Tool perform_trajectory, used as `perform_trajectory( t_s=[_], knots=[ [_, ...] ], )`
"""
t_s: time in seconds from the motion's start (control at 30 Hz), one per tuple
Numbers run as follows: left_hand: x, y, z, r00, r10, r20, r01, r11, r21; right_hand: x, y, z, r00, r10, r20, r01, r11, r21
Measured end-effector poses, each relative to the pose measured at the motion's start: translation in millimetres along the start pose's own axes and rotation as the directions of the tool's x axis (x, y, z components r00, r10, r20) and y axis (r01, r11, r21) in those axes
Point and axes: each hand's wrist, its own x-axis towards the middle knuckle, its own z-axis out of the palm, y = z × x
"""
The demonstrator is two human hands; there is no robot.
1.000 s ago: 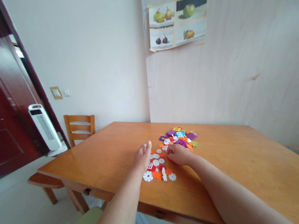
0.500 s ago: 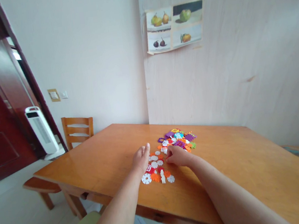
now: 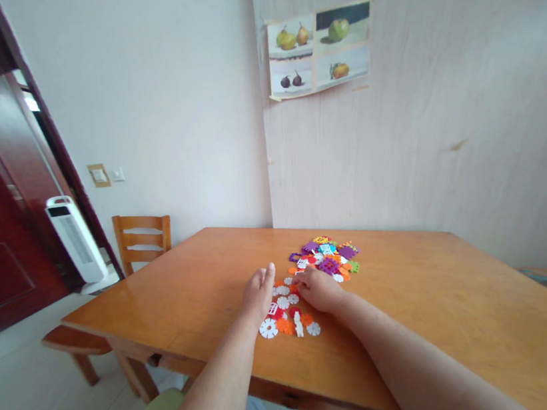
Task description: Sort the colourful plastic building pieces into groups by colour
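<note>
On the wooden table (image 3: 187, 280), your two hands are close to each other, with a small bunch of flat plastic pieces (image 3: 283, 302) between them and on the side close to you. Your left hand (image 3: 259, 292) stands on its edge beside the bunch, thumb up. Its fingers are mostly hidden, so I cannot tell how far open it is or if it has hold of anything. Your right hand (image 3: 319, 288) is palm down with its fingers bent, and the tips are right by an orange piece (image 3: 293, 289). I cannot tell if they pinch it or have a piece tucked under them. Just past your right hand sits the big mixed pile (image 3: 329, 263), with purple, white, orange and green bits on top of each other. The pieces are thin and flat, so it looks best to work with your fingertips and go softly. Slide a piece by its edge if it is hard to pinch. Your left hand can make a little wall on its side. Mind your right wrist, as it could bump the white round piece (image 3: 313, 329) near you or the long white piece (image 3: 298, 324).
</note>
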Motion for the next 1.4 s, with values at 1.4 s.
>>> perform_trajectory(
  t_s=[1.4],
  knots=[
    [-1,1,0.7,0.999,0.009,0.032,-0.011,0.999,0.054,18,9,10,0.989,0.122,0.079,-0.134,0.978,0.159]
  ],
)
